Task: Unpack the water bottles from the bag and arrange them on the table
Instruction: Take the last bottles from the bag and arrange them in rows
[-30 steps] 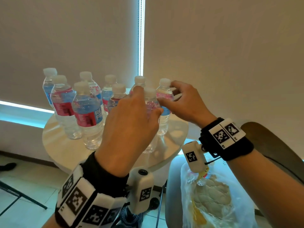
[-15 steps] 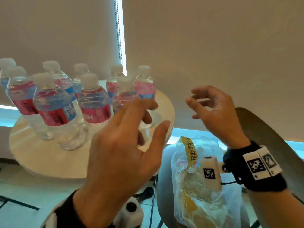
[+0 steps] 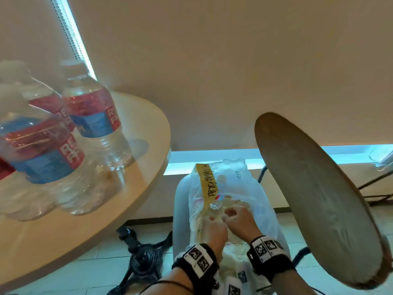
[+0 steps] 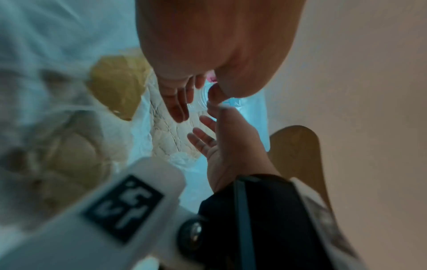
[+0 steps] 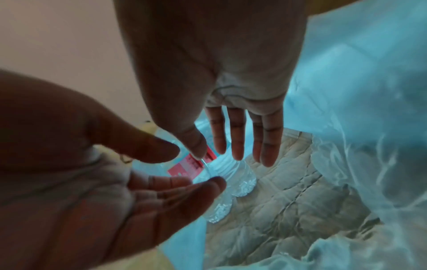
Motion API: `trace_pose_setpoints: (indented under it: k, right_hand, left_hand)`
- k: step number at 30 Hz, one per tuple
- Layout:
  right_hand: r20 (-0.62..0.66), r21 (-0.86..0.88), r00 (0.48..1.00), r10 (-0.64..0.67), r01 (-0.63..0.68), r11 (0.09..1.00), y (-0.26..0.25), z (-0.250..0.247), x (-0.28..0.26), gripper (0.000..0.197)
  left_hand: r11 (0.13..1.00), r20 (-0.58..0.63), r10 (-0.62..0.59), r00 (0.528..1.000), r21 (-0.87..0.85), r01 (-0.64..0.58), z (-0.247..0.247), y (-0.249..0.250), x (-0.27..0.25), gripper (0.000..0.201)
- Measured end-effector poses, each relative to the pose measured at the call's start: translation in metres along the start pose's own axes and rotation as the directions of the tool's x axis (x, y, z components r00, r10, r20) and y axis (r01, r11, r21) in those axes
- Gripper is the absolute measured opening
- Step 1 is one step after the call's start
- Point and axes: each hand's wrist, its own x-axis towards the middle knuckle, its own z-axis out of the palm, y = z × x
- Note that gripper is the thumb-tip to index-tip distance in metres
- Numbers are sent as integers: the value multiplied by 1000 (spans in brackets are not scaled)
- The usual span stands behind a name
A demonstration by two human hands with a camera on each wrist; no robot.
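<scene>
bottle (image 5: 227, 175): clear, ribbed, red label, lying inside translucent bag (image 3: 261, 201), partly hidden by fingers | left hand (image 5: 129, 193) and right hand (image 5: 231, 113): fingers straight, spread, gripping nothing, just above it | yellow tape (image 3: 207, 184): handwriting illegible | far left, table (image 3: 140, 167): bottles (image 3: 93, 122) upright, red-blue labels reading "RE", blurred, cut off

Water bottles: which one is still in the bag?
The bottle lying between both hands inside the plastic bag. The other bottles already stand upright on the round table.
</scene>
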Motion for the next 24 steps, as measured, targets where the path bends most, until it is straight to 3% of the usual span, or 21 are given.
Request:
trace_pose_setpoints:
  k: [1,2,3,6,12,16,19,24]
  right_hand:
    - [-7,-4,1000,-8,8,1000,-1,1,7,5]
    - [-13,-7,1000,-9,9,1000,-3,2,13,4]
    - [-14,0,1000,-7,7,1000,-3,3,19,10]
    - [14,17,999,49,-50,999,-8,2,32,37]
    - [131,-15,974,187,-187,982,-4,16,56,61]
    - [100,-3,978,184,-185,983,5,23,66,68]
    - [69,8,981,181,-182,983,7,22,64,84]
    - [-93,41,992,89,-85,996,-3,10,47,71]
  left_hand:
    - [995,15,-56,998,84,54,4,8,11,19]
    - [931,14,39,999,362,-41,8,10,16,26]
    - [873,19,127,992,472,-121,9,14,23,32]
    - [949,-38,29,999,315,-16,9,21,53,40]
    - [932,-97,-17,995,360,51,13,21,80,42]
    - [974,-253,-19,967,212,75,13,19,92,49]
    - [989,-276,-55,960,121,91,18,17,95,61]
    - [991,-287,-17,958,123,55,23,25,78,56]
